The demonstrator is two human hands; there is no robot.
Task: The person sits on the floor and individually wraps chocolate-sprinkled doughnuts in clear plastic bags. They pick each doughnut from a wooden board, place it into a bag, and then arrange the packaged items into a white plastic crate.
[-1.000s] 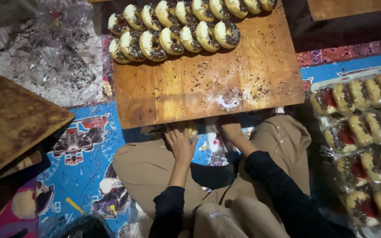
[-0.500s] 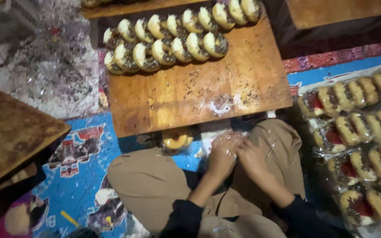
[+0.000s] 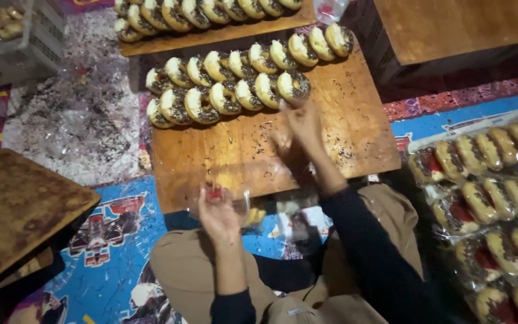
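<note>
Right hand blurred — at doughnut

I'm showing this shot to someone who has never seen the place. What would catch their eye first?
Rows of sprinkle-topped doughnuts on the wooden board at top centre, with the right hand reaching toward the nearest row. At the right edge lie bagged doughnuts in clear wrappers. The left hand holds a clear plastic bag by the board's near edge.

Right hand motion-blurred, fingers indistinct. Top doughnut row and bagged doughnuts cut off by frame edges. Small red item in left hand unidentifiable.
</note>
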